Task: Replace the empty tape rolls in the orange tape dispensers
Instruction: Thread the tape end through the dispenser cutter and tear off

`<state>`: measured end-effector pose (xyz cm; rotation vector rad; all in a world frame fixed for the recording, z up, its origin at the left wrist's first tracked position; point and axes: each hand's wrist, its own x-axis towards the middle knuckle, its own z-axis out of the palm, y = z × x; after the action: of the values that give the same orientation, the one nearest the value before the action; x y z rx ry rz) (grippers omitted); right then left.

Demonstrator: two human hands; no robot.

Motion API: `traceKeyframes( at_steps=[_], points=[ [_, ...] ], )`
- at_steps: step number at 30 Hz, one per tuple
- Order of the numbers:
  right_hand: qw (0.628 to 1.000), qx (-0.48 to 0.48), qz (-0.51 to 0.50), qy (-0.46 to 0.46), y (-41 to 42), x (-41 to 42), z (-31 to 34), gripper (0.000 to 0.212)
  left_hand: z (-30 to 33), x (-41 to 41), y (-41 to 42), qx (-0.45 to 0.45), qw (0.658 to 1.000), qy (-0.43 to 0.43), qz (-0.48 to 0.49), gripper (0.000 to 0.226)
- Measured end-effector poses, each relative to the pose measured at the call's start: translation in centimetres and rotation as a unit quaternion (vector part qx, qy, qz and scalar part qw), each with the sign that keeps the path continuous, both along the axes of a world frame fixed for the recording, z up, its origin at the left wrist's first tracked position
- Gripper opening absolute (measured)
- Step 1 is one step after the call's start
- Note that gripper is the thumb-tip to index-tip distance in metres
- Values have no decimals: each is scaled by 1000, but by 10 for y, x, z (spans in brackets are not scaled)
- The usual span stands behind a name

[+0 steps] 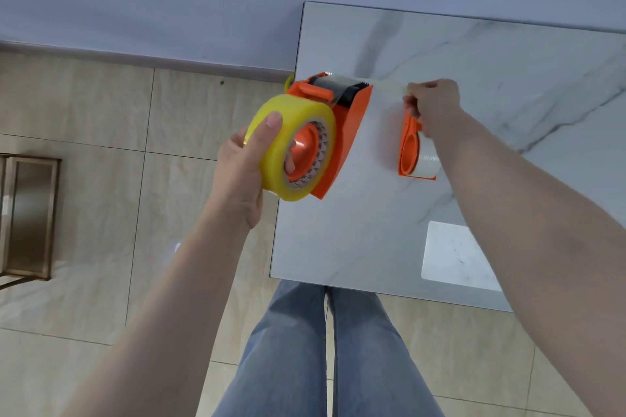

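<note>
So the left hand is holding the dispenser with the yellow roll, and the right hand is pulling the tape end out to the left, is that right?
Not quite. The head view shows the right hand pulling the tape end out to the right, away from the dispenser. The rest holds: the left hand holds the dispenser with the yellow roll.

You are wearing loose, light-blue denim jeans [325, 349] with faded legs, and you are going bare-armed, with no sleeves, watch or rings showing.

Bare marble table [491, 54] lies open beyond the second dispenser [411, 149] standing near its middle.
</note>
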<state>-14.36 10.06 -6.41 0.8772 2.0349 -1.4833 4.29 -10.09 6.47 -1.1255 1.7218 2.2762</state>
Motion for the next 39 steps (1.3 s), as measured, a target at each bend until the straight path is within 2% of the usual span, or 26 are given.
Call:
traceKeyframes(
  at_steps=[2, 5, 7, 10, 14, 17, 21, 23, 25, 27, 31, 33, 36, 39],
  points=[
    [999, -25, -12, -36, -5, 13, -3, 23, 4, -3, -2, 0, 1000, 3, 10, 37],
    [995, -59, -28, -76, -13, 39, -3, 15, 7, -11, -4, -5, 999, -6, 33, 32],
    [990, -103, -27, -92, -19, 63, -2, 26, 9, -19, -3, -10, 999, -17, 51, 34],
    [976, -184, -14, -119, -29, 93, 6, 29, 12, -32, -1, -33, 997, -36, 63, 30],
    [923, -334, -90, -165, -30, 111, 9, 31, 15, -44, 2, -50, 995, -53, 63, 34],
    [868, -435, -157, -182, -30, 121, 11, 15, 17, -52, 4, -59, 995, -58, 60, 36],
    [821, -493, -234, -164, -34, 129, 13, 18, 19, -61, 7, -59, 995, -61, 56, 35],
    [807, -510, -260, -144, -35, 133, 15, 27, 18, -64, 10, -63, 994, -66, 54, 36],
    [806, -511, -271, -128, -36, 135, 16, 41, 16, -67, 11, -63, 994, -73, 57, 36],
    [816, -501, -264, -117, -37, 137, 21, 45, 16, -69, 13, -62, 993, -75, 60, 35],
    [856, -457, -219, -106, -38, 139, 27, 14, 14, -71, 17, -59, 993, -79, 59, 34],
    [876, -431, -191, -103, -37, 141, 28, 13, 15, -73, 17, -54, 994, -78, 55, 36],
    [858, -450, -232, -82, -36, 140, 30, 26, 19, -75, 18, -52, 994, -78, 59, 31],
    [857, -449, -249, -51, -34, 135, 32, 26, 22, -77, 20, -51, 994, -73, 64, 30]
  ],
)
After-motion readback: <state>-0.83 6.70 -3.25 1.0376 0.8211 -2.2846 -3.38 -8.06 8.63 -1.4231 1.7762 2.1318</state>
